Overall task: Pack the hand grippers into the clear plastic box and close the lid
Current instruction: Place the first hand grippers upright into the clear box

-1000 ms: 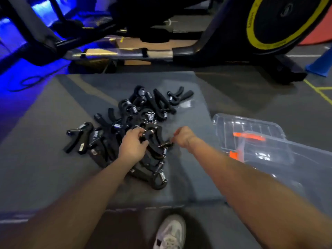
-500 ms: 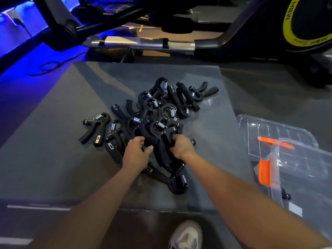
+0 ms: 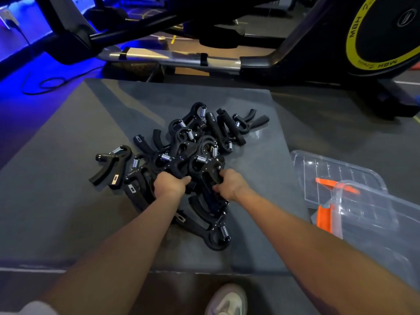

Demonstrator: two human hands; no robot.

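A heap of several black hand grippers (image 3: 200, 142) with steel springs lies in the middle of a grey mat (image 3: 56, 201). My left hand (image 3: 169, 185) grips the handles of grippers at the near side of the heap. Beside it, my right hand (image 3: 229, 184) curls round the handle of another gripper. One hand gripper (image 3: 111, 164) lies apart at the left. The clear plastic box (image 3: 381, 226) with orange latches stands at the right, off the mat, and its clear lid (image 3: 327, 171) lies flat behind it.
An exercise bike (image 3: 375, 37) with a yellow-ringed flywheel stands behind the mat, its metal rail (image 3: 181, 60) crossing the back. A cable (image 3: 45, 84) lies on the blue-lit floor at the left. My white shoe (image 3: 227, 300) shows at the bottom edge.
Both hands have pushed further into the heap and closed round gripper handles. The right hand moved left from the heap's edge. The view has shifted, so box and heap sit more to the right.
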